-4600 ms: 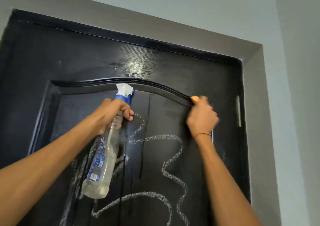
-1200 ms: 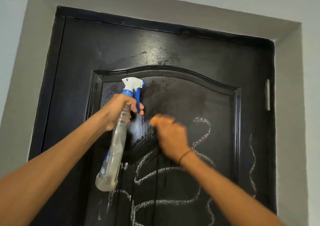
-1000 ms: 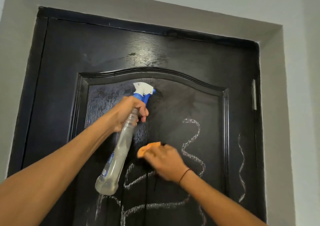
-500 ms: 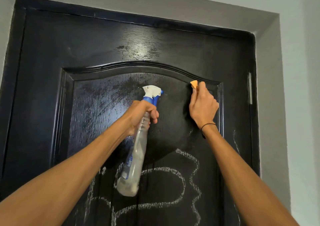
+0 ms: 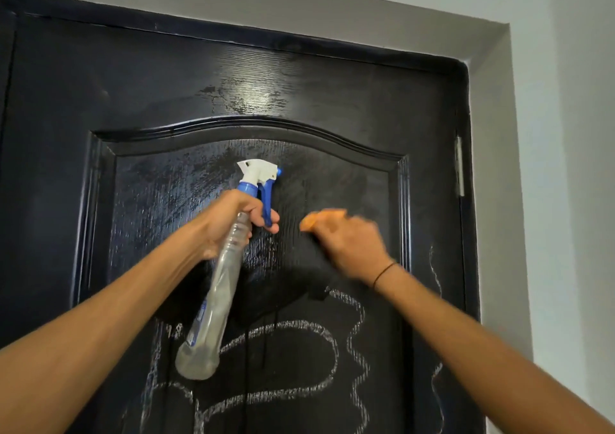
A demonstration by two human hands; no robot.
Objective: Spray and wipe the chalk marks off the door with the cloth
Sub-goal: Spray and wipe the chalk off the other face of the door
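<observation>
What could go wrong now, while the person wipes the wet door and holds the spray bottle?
1. Thin drips run down from the wet patch into the chalk marks and may smear them.
2. The orange cloth is small and bunched in the right hand, so strokes may miss spots.
3. The left hand has fingers on the spray bottle trigger; an accidental spray seems possible.

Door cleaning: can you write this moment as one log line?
left hand: holds clear plastic spray bottle | right hand: presses orange cloth on black wooden door | white chalk marks: remain below
</observation>
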